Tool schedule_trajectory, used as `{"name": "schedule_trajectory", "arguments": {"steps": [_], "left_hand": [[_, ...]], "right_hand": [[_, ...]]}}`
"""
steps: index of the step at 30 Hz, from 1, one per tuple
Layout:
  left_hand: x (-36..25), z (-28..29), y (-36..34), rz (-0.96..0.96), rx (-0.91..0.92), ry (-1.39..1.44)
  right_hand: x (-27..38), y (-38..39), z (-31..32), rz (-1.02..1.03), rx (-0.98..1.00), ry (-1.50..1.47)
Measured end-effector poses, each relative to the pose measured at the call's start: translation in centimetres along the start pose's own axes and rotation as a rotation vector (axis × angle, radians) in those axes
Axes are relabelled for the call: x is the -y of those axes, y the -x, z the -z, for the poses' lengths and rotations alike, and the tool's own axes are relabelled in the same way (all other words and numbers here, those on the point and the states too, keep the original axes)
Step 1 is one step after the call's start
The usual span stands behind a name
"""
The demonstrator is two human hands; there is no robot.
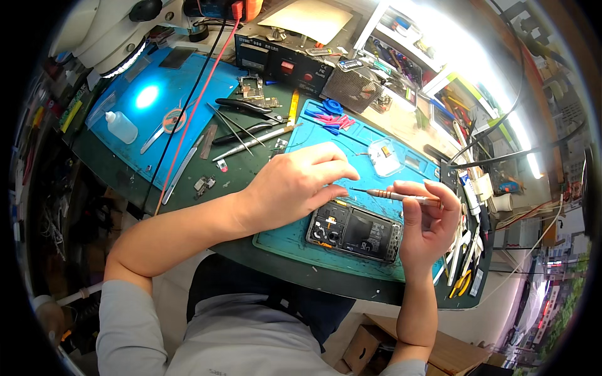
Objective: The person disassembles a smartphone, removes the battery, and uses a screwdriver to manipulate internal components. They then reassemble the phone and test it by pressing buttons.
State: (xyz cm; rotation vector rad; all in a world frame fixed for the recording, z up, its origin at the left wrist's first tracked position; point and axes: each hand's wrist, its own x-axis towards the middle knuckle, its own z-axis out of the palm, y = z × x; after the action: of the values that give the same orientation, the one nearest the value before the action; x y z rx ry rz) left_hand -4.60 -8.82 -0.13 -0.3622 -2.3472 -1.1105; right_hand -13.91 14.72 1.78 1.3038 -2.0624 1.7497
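Note:
My right hand (pixel 433 216) holds a slim precision screwdriver (pixel 392 195) between thumb and fingers, its thin tip pointing left. Close to that tip, the fingers of my left hand (pixel 304 182) are drawn together in a pinch; whatever they hold, if anything, is too small to make out. Beneath both hands lies an opened smartphone (pixel 369 235), its dark battery and inner parts exposed. The phone rests on a teal work mat (pixel 282 241). Just beyond the hands, a small clear plastic box (pixel 385 158) sits on the mat with tiny parts in it.
Tweezers (pixel 241 133) and black-handled pliers (pixel 241 106) lie left of the mat. Pink and blue pieces (pixel 332 120) lie at its far end. A white bottle (pixel 121 127) stands on a blue mat under a microscope (pixel 103 37). Several tools, including yellow-handled pliers (pixel 461 284), line the right edge.

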Motion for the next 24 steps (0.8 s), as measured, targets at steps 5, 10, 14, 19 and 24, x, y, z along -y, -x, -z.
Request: {"name": "schedule_trajectory", "arguments": {"steps": [5,10,14,19,24], "left_hand": [[-0.01,-0.07,0.12,-0.014,0.024,-0.033],[-0.10,0.00,-0.10,0.193,0.045,0.246],[-0.42,0.27,-0.20,0.381,0.084,0.445],[-0.52,0.48,-0.37,0.462,0.107,0.547],[-0.57,0.64,-0.54,0.502,0.127,0.572]], "right_hand": [[-0.23,0.20,-0.24,0.031,0.017,-0.041],[-0.22,0.07,-0.18,0.063,-0.007,-0.072],[-0.11,0.17,-0.09,0.056,-0.012,-0.081],[-0.03,0.02,-0.06,0.066,-0.014,-0.074],[0.01,-0.09,-0.01,0.062,-0.011,-0.085]]}}
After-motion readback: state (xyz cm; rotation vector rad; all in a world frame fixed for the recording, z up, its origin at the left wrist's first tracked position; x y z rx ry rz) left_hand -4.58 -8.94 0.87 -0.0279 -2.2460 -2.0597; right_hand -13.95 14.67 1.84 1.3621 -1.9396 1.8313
